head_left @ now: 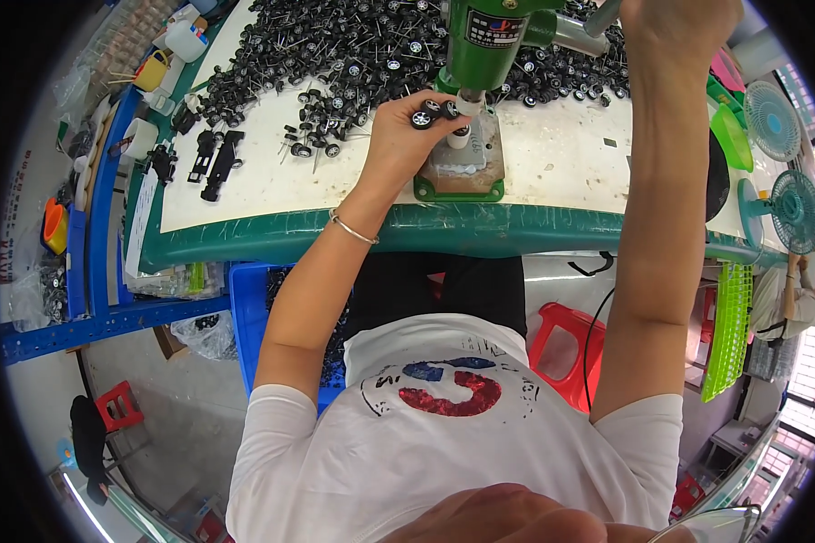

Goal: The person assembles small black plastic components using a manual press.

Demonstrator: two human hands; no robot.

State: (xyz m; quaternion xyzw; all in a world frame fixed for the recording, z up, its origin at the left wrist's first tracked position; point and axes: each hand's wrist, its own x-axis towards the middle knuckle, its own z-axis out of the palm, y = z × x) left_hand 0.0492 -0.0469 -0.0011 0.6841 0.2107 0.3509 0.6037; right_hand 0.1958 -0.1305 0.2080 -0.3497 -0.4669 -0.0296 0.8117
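Leftmost, well away from the green hand press [480, 54] that stands at the middle of the white-topped bench [552, 154], a few flat black chassis plates [215, 163] lie by themselves near the bench's left end, with white plastic bottles [183, 38] farther back in the corner. Closer to the press, a great heap of small black toy wheels on thin metal axles [335, 54] spreads across the back of the bench, its loose edge reaching almost to the press base. The left hand [406, 136] sits right against the press on its left side, fingers pinched shut around a wheel-and-axle piece [430, 113], which it holds level just under the press ram, over the grey plate of the green base [462, 176]; a thin silver bangle [351, 228] circles that wrist. Below the press, under the bench's green front edge, a blue crate [249, 312] sits by the person's left elbow. Right of the press head, the right hand [675, 27] is raised and closed around the press's metal lever [602, 18]. Farther right of the press, green plastic baskets [732, 136] and two small teal fans [792, 213] stand at the bench's end, and a red stool [566, 348] sits below.
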